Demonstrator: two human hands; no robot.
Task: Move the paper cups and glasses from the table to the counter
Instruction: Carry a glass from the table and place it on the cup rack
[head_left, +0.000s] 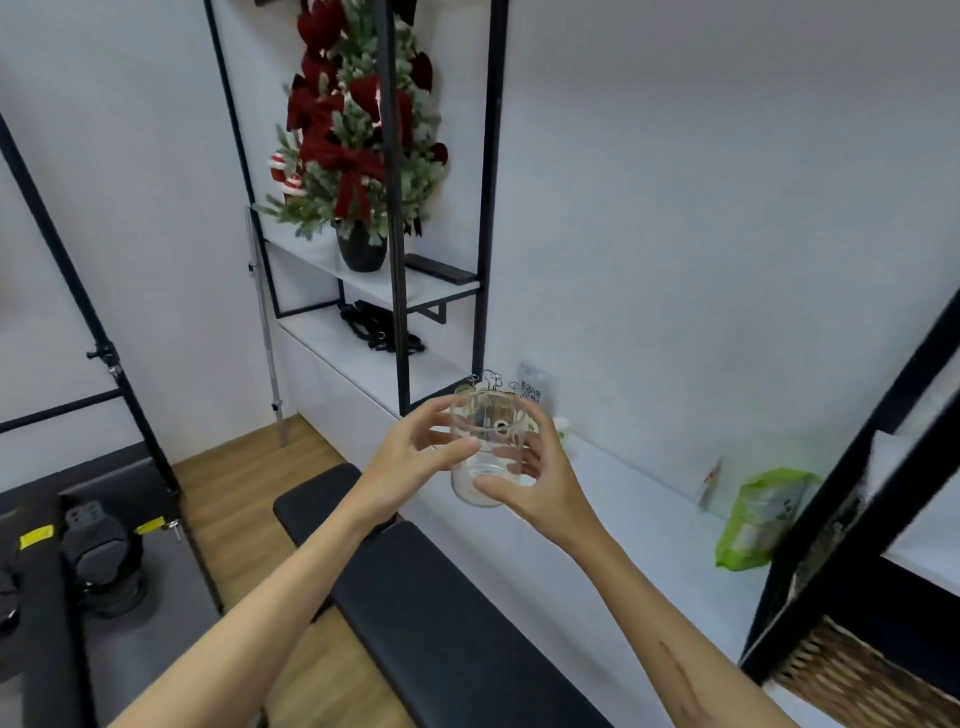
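A clear drinking glass (485, 431) with a small printed mark is held upright in the air above the near edge of the white counter (613, 525). My right hand (535, 480) grips it from the right, thumb across its base. My left hand (415, 452) holds its left side with curled fingers and thumb on the wall. No paper cups and no table are in view.
A green packet (758, 514) lies on the counter at the right beside a black frame post (852, 493). A wire rack (491, 382) and QR sign stand behind the glass. A black padded bench (415, 597) runs below; shelves with a decorated tree (358, 130) are behind.
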